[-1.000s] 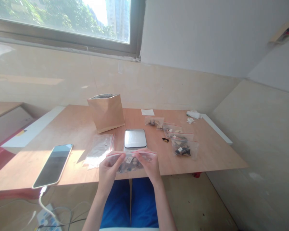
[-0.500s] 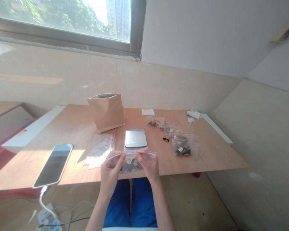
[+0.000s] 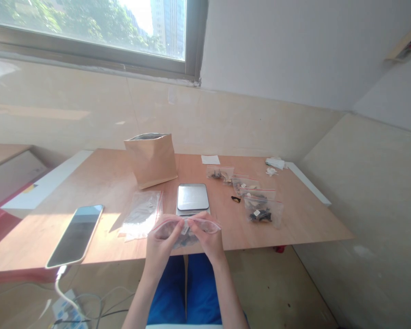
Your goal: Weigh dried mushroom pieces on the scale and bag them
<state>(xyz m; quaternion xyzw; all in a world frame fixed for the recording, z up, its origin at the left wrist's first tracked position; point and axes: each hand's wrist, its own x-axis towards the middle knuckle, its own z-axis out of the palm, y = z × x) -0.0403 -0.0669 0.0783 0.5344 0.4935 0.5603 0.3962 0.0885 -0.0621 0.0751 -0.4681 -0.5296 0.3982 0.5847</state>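
Both my hands hold a small clear zip bag with a red seal strip and dark pieces inside, just above the near edge of the wooden table. My left hand pinches the bag's top near its middle. My right hand pinches the same top edge right beside it, fingertips nearly touching. A small metal scale lies just behind the bag.
A brown paper pouch stands open behind the scale. Empty zip bags lie to the left, next to a phone on a cable. Several filled zip bags lie to the right. A loose dark piece sits near them.
My hands have slid toward each other along the bag's top edge, from its two ends to its middle. The bag has risen slightly toward the scale.
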